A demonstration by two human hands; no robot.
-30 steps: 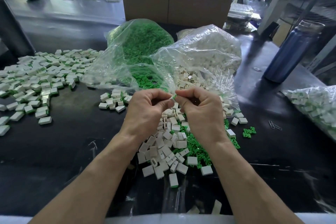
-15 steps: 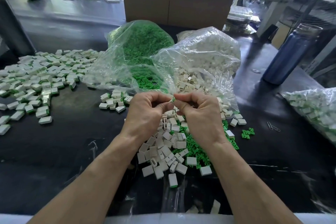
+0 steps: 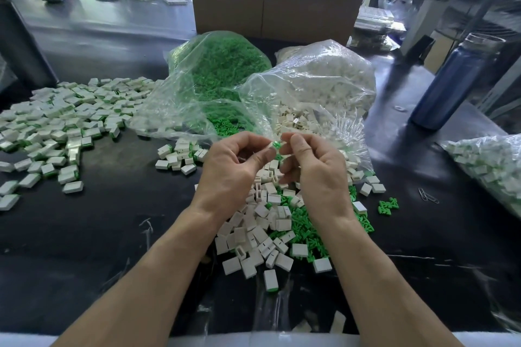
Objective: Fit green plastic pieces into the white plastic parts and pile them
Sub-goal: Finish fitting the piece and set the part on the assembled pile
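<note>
A little green piece (image 3: 277,145) sits between the two hands, above a heap of loose white parts (image 3: 262,234) on the dark surface (image 3: 112,234). The left hand (image 3: 234,172) pinches a white part (image 3: 271,146) by it, and the right hand (image 3: 315,175) pinches the green piece. Finished pieces (image 3: 64,124) lie far left.

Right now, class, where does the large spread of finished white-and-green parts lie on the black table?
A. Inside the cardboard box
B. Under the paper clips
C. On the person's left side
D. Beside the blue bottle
C: the finished parts are spread over the table on the person's left, well away from the blue bottle and the paper clips on the right.
</note>
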